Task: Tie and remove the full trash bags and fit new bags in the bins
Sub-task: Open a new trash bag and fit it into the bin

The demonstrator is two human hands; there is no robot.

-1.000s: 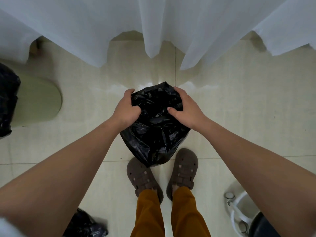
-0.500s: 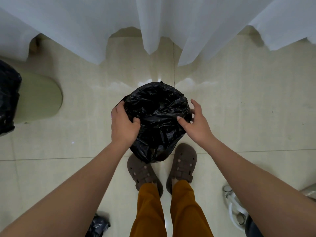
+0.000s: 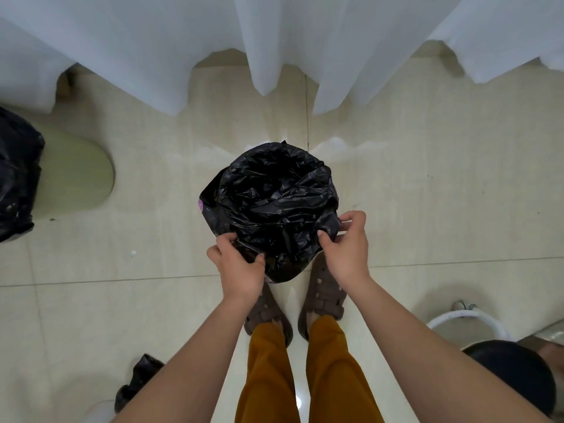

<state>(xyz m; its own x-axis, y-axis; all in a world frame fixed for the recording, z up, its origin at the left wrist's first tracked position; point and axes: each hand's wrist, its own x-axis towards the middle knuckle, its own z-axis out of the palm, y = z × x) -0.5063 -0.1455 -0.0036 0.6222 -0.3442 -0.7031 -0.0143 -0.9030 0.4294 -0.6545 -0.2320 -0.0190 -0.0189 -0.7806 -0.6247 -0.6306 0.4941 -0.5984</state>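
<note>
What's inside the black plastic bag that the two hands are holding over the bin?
Only crumpled folds of the black plastic trash bag itself show in its open mouth. The left hand and right hand grip its near edge. Its bottom is too dark to see; the bin beneath is covered.

Black bag point(image 3: 274, 196) — both hands on rim

Tiled indoor room, glossy beige floor tiles point(image 3: 427, 209), white curtains point(image 3: 305, 41) hanging, likely home or clinic

Lined bin point(image 3: 271, 190) stands between curtain point(image 3: 274, 41) behind and feet point(image 3: 323, 300) before.
</note>
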